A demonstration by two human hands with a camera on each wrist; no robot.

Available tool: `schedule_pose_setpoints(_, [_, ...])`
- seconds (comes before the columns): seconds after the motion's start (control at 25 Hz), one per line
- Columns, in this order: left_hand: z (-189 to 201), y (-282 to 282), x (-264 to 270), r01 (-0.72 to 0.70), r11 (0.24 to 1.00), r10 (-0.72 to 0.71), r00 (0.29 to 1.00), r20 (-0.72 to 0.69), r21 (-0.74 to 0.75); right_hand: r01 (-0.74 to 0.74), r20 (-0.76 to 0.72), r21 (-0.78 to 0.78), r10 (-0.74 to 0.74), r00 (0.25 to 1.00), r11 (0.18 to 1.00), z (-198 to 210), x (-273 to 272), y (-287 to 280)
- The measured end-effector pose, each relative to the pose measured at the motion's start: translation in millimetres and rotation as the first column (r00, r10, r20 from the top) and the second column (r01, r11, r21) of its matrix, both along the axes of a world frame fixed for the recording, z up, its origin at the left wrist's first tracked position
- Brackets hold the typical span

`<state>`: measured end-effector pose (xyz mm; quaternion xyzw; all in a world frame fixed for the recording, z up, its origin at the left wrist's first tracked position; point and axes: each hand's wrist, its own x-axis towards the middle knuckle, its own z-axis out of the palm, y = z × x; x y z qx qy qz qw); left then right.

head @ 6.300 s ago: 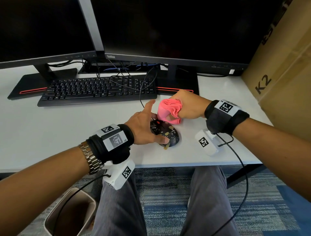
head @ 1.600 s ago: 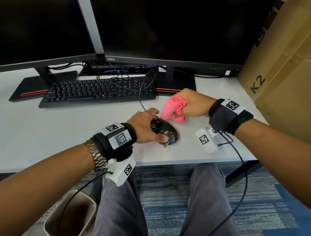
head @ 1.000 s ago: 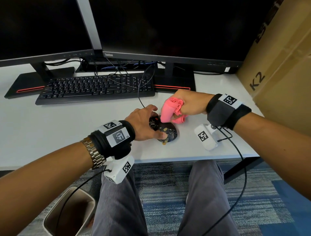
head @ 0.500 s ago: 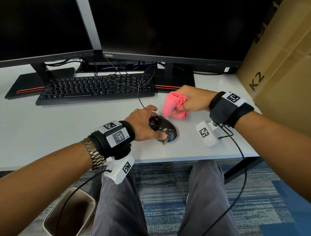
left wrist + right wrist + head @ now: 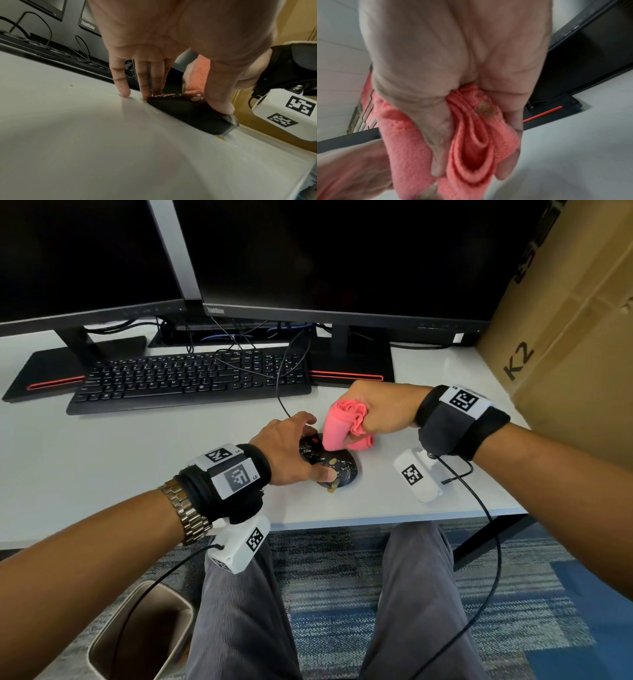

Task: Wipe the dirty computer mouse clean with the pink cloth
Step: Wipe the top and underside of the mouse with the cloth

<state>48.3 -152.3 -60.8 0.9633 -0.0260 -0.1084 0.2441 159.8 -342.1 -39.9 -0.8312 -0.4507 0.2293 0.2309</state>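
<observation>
- A white worktop [image 5: 102,460] carried a black keyboard [image 5: 185,378] and two dark monitors [image 5: 342,258] at the back, with a brown cardboard box [image 5: 565,337] standing on the right.
- The black computer mouse [image 5: 334,465], flecked with white and tan dirt, lay near the front edge of the worktop, between the two hands.
- Its long axis ran from the corded end at the far left to the rounded rear at the near right.
- The left hand [image 5: 291,451] gripped the mouse from its left side: the thumb pressed on the near rear end, and the fingers came down at the far end, the little finger on the worktop.
- The right hand [image 5: 380,409] was closed round a bunched pink terry cloth [image 5: 344,426], which bore a brown smear in the wrist view.
- The cloth hung at the far right of the mouse, its lower fold at the upper shell; whether it touched was unclear.
- The dirt still showing lay nearward and leftward of the cloth, so the next stroke probably had to draw along the long axis towards the thumb.
- The right hand was the one placed to wipe.
</observation>
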Motion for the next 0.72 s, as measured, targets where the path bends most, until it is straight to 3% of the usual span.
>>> schedule_pose_setpoints(0.2, [-1, 0, 0, 0.003, 1.000, -0.003, 1.000, 0.003, -0.005, -0.115, 0.032, -0.104, 0.118, 0.992, 0.988, 14, -2, -7])
schedule_pose_setpoints(0.4, [-2, 1, 1, 0.007, 1.000, -0.007, 1.000, -0.001, -0.002, 0.060, 0.086, -0.009, -0.059, 0.995, 0.998, 8, 8, -3])
schedule_pose_setpoints(0.72, [-1, 1, 1, 0.013, 1.000, -0.013, 1.000, -0.003, 0.001, 0.039, 0.010, 0.059, -0.040, 0.999, 0.997, -2, -7, -9])
